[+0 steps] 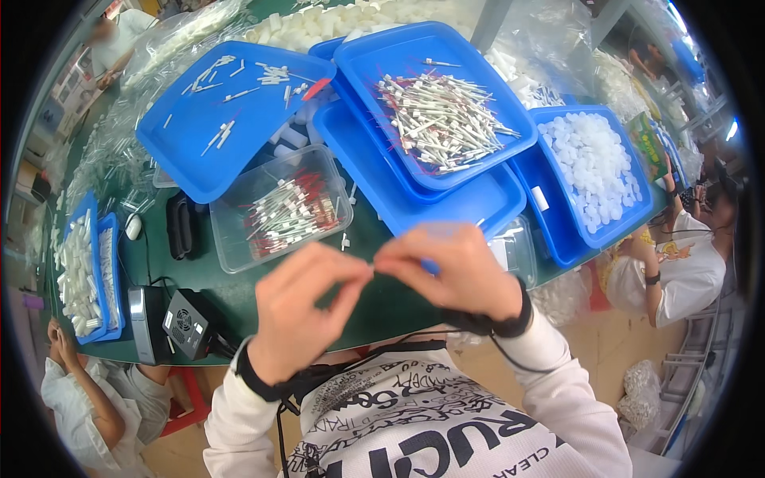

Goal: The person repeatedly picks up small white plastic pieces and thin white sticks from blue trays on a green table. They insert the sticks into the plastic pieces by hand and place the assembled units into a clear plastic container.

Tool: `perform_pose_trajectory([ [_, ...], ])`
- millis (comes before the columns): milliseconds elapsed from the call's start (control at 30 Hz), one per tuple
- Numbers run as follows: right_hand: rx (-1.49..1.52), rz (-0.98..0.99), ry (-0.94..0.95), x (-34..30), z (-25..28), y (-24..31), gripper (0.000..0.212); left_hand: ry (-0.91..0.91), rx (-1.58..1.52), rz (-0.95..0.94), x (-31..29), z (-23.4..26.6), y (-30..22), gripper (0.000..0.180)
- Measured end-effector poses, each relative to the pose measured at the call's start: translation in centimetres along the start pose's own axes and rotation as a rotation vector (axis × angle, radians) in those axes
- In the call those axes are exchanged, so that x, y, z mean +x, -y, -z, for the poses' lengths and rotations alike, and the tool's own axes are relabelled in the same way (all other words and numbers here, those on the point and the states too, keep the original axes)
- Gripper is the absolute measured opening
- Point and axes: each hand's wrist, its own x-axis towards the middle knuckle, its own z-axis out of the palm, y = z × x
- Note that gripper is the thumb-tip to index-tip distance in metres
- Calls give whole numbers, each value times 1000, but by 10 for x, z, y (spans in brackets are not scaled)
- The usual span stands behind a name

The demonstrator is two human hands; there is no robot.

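Note:
My left hand [303, 307] and my right hand [454, 267] meet above the table's near edge, thumb and fingers pinched on each side. Fingertips almost touch; whatever they hold is too small to make out. Just beyond them a clear plastic box [229, 256] holds many thin white parts with red wires [291, 211]. Farther up, a blue tray [370, 56] on top of other blue trays carries a heap of similar white sticks [446, 119]. Another blue tray [179, 151], up and to the left, has a few loose white sticks on it.
A black case [182, 227] lies left of the clear box, with a black fan device [187, 325] nearer. At right, a blue tray [550, 119] bears translucent white pieces [594, 171]. Plastic bags [163, 56] and white parts crowd the back. Other people sit at both sides.

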Motion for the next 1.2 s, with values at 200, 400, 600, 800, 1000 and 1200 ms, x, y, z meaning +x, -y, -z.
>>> perform_pose_trajectory([
  [200, -370, -90, -227, 76, 64, -68, 18, -60, 379, 214, 18, 21, 88, 15],
  [400, -475, 68, -359, 98, 76, -135, 22, 92, 552, 346, 29, 10, 106, 6],
  [600, -207, -461, 27, 49, 144, -71, 17, 92, 576, 402, 28, 14, 95, 5],
  [800, -393, -645, 375, -17, 105, -81, 43, -189, 290, 414, 25, 22, 90, 7],
  [1000, -733, -551, 312, -24, 73, -98, 38, -360, -239, 385, 20, 27, 64, 15],
  [1200, -516, -346, 65, -22, 68, -119, 14, -257, -442, 476, 14, 32, 47, 16],
])
